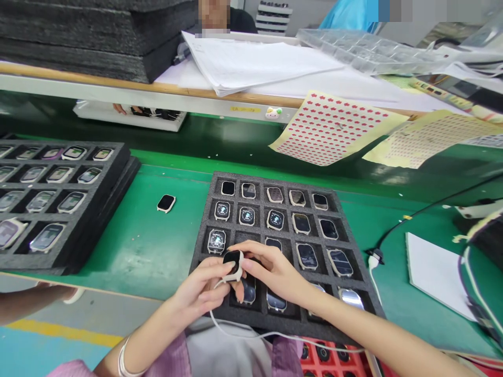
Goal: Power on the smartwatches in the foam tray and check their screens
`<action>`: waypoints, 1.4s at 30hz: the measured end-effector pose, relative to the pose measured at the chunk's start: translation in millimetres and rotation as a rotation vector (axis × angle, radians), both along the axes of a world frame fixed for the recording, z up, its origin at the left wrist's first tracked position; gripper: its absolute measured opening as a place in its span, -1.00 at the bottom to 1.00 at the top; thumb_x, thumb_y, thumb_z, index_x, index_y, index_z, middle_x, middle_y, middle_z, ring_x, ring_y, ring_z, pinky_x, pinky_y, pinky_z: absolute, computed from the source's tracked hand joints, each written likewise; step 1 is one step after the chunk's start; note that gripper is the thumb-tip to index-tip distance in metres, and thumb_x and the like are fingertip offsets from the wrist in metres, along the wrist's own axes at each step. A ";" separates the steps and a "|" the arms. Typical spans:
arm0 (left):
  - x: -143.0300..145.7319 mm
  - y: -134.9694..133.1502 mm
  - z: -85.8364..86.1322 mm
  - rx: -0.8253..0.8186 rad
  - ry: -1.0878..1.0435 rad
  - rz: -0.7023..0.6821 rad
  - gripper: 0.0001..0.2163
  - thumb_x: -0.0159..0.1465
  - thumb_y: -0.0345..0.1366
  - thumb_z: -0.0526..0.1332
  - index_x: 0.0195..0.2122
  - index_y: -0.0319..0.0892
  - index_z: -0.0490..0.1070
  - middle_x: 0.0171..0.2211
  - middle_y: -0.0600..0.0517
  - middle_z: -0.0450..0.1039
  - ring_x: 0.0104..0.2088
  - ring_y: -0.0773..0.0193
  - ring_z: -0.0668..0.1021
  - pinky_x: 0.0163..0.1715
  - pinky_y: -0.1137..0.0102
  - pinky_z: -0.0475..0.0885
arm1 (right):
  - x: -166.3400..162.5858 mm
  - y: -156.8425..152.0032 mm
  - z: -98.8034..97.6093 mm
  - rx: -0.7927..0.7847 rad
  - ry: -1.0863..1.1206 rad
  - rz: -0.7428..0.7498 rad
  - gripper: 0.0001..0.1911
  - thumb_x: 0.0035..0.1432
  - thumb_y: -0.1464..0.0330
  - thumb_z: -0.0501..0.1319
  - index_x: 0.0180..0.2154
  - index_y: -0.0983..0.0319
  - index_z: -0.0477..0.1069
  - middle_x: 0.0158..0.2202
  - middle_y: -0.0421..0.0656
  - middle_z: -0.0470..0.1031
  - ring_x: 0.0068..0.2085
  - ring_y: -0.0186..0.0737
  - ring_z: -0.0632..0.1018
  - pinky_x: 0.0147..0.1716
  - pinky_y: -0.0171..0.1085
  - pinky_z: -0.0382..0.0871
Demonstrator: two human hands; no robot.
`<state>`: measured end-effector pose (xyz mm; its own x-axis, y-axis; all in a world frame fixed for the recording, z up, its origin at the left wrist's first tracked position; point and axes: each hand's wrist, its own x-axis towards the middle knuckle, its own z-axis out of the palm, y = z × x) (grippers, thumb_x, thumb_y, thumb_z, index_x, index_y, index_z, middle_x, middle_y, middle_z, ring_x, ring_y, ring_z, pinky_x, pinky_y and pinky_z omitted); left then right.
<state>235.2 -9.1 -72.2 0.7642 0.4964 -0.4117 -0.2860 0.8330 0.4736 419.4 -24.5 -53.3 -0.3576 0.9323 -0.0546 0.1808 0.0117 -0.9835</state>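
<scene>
A smartwatch case (233, 264) with a dark screen and pale frame is pinched between my two hands, above a black foam tray (271, 238). My left hand (206, 283) grips its lower left side, the thumb on its face. My right hand (269, 267) holds its right edge with thumb and fingers. A white cable (236, 335) runs from under my left hand across the tray's front edge to the right. Rows of strapless watches fill most of the tray's pockets; several at the left, such as one lit watch (247, 215), show a glowing dial. My hands hide some pockets.
One loose watch (166, 203) lies on the green table (157, 235). Stacked foam trays (78, 230) of watches stand at the left. A white pad (436, 275) and a cable connector (375, 257) are at the right. Sticker sheets (334, 128) hang from the shelf (157, 91). A red tray (334, 361) shows below.
</scene>
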 end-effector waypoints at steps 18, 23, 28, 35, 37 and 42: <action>3.1 -17.3 -5.6 0.393 0.169 0.040 -0.75 0.15 -0.19 0.32 -0.38 -0.32 0.41 -0.70 0.11 0.34 -0.84 0.59 0.13 -0.85 0.61 0.05 | 11.9 10.7 13.0 -0.084 0.323 0.311 -0.62 0.14 0.35 0.32 0.01 0.25 0.43 0.01 0.00 0.41 0.02 -0.08 0.44 0.04 -0.07 0.30; 10.0 -23.4 -1.7 0.564 0.331 0.066 -0.74 0.23 -0.14 0.23 -0.27 -0.28 0.37 -0.65 0.20 0.22 -0.78 0.56 0.21 -0.79 0.61 0.09 | 15.8 -0.2 26.0 0.260 -0.154 0.280 -0.41 0.12 0.38 0.34 0.17 0.15 0.25 0.04 -0.04 0.35 0.05 -0.11 0.38 0.04 -0.11 0.30; 9.3 -32.0 -5.0 0.686 0.445 0.044 -0.74 0.35 -0.10 0.06 -0.09 -0.17 0.20 -0.62 0.24 0.14 -0.71 0.50 0.22 -0.72 0.59 0.13 | 16.0 -6.4 20.4 0.251 -0.310 0.237 -0.49 0.19 0.34 0.28 0.16 0.14 0.26 -0.06 -0.09 0.30 -0.07 -0.20 0.41 -0.05 -0.22 0.35; 6.7 -33.3 -0.6 0.817 0.582 0.042 -0.76 0.39 -0.13 -0.04 -0.05 -0.15 0.20 -0.49 0.12 0.29 -0.44 0.33 0.37 -0.38 0.47 0.30 | 17.4 -4.3 26.4 0.153 -0.297 0.266 -0.48 0.23 0.31 0.25 0.19 0.10 0.19 -0.13 -0.16 0.34 -0.15 -0.26 0.41 -0.10 -0.27 0.34; 6.5 -32.1 3.4 0.811 0.582 0.027 -0.75 0.39 -0.13 -0.06 -0.05 -0.15 0.21 -0.45 0.09 0.30 -0.40 0.30 0.37 -0.30 0.43 0.31 | 15.6 -5.4 25.8 0.087 -0.288 0.304 -0.50 0.29 0.32 0.19 0.21 0.11 0.12 -0.20 -0.19 0.39 -0.27 -0.28 0.42 -0.22 -0.29 0.35; 4.5 -31.2 10.3 0.790 0.565 -0.011 -0.75 0.39 -0.13 -0.05 -0.07 -0.16 0.23 -0.50 0.14 0.23 -0.48 0.32 0.30 -0.26 0.41 0.31 | 10.9 -10.8 17.1 0.024 -0.206 0.310 -0.53 0.33 0.33 0.12 0.22 0.14 0.06 -0.26 -0.19 0.39 -0.37 -0.30 0.39 -0.37 -0.32 0.29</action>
